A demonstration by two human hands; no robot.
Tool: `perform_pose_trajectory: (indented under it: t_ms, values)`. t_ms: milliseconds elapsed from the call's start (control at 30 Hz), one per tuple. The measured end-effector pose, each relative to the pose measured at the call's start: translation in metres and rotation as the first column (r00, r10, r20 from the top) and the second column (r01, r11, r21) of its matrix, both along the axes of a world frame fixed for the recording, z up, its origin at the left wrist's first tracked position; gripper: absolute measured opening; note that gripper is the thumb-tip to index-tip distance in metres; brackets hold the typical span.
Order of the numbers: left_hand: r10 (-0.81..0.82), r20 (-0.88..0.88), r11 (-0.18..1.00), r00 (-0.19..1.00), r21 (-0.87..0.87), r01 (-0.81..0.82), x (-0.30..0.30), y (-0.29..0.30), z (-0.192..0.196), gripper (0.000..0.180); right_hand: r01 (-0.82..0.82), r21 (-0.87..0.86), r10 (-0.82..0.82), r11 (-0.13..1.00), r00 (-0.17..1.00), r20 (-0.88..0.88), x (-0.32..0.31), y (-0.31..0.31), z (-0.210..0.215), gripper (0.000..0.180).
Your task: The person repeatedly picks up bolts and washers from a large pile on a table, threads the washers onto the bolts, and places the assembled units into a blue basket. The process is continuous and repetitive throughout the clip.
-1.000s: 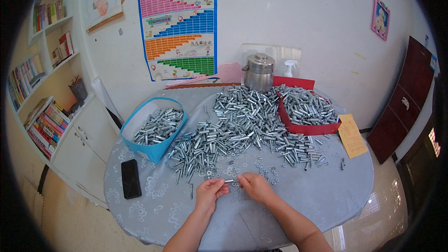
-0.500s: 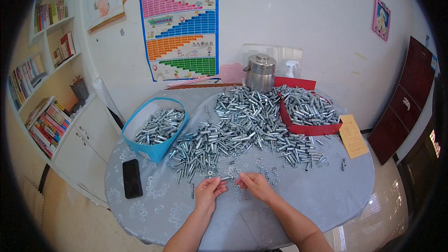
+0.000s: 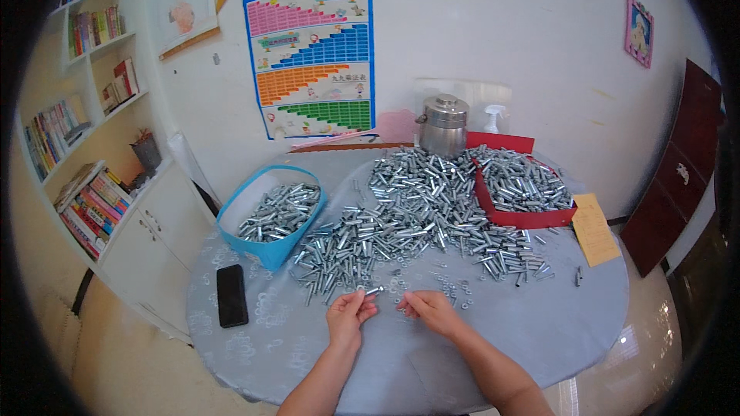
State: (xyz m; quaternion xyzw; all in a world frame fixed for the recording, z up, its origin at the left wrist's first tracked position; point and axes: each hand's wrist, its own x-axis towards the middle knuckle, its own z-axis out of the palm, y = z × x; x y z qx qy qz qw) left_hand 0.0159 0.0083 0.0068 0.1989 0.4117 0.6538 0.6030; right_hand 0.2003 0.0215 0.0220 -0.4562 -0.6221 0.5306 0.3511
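My left hand (image 3: 349,313) pinches a short silver metal bolt (image 3: 373,291) just above the round grey table (image 3: 555,323), at the near edge of a large heap of silver bolts (image 3: 408,216). To its right, my right hand (image 3: 428,310) rests on the table among small loose washers and nuts (image 3: 451,286), fingers curled toward them; whether it holds one is too small to tell. The two hands are a short gap apart.
A blue basket (image 3: 269,214) holding bolts sits at the left, a red tray (image 3: 524,185) full of bolts at the right. A black phone (image 3: 231,295) lies near the left edge, a yellow card (image 3: 593,228) at the right. A steel pot (image 3: 444,125) and spray bottle stand by the wall.
The hands were joined over a small piece a second ago; now they have drawn apart, the left holding a bolt and the right shifted rightward onto the washers.
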Motion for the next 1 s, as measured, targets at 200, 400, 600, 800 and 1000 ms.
perform_pose_trajectory:
  t_ms: [200, 400, 600, 800, 1000]
  values:
    - [0.318, -0.013, 0.944, 0.948, 0.094, -0.315, -0.038, 0.032, 0.021, 0.013, 0.11, -0.009, -0.11, 0.994, 0.979, -0.171, 0.009, 0.005, -0.001, 0.035]
    - [0.335, -0.205, 0.921, 0.92, 0.278, -0.273, -0.111, 0.104, 0.066, 0.022, 0.183, -0.016, -0.182, 0.983, 0.96, -0.214, 0.014, 0.01, -0.003, 0.033]
    - [0.304, -0.778, 0.926, 0.549, 0.377, 0.022, -0.117, 0.102, 0.055, 0.02, 0.197, 0.009, -0.192, 0.98, 0.963, -0.19, 0.016, 0.01, 0.001, 0.034]
    - [-0.063, -0.997, 0.98, 0.038, -0.055, 0.193, -0.086, 0.026, 0.034, 0.023, 0.21, 0.011, -0.206, 0.978, 0.967, -0.149, 0.021, 0.011, -0.001, 0.033]
    - [-0.173, -0.981, 0.978, -0.089, -0.182, 0.104, -0.066, -0.012, 0.028, 0.027, 0.184, 0.049, -0.181, 0.982, 0.981, -0.067, 0.023, 0.014, -0.012, 0.032]
